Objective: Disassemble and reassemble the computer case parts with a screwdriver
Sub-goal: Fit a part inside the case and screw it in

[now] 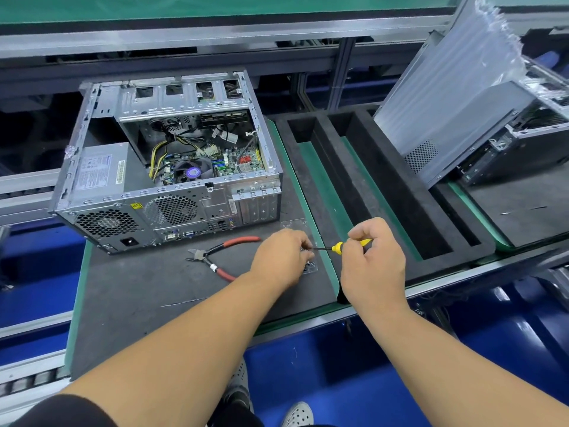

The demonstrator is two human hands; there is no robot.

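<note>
Seen from above, two bare forearms reach forward over a dark grey counter (129,291). The right hand (374,263) has its fingers curled round the yellow-handled screwdriver (338,247), held level with its thin black shaft pointing left. The left hand (281,260) has its fingers pinched together at the shaft's tip, apparently seating a small screw, though the screw is hidden. Just beside the left hand lie red-handled cutting pliers (220,257). Beyond them sits the open silver metal computer case (172,167), side panel off, showing its wiring and fan. To the right lies a black foam tray with long slots (375,186). The step looks like loading a screw; next, the tip must be carried steadily to a hole in the case.
</note>
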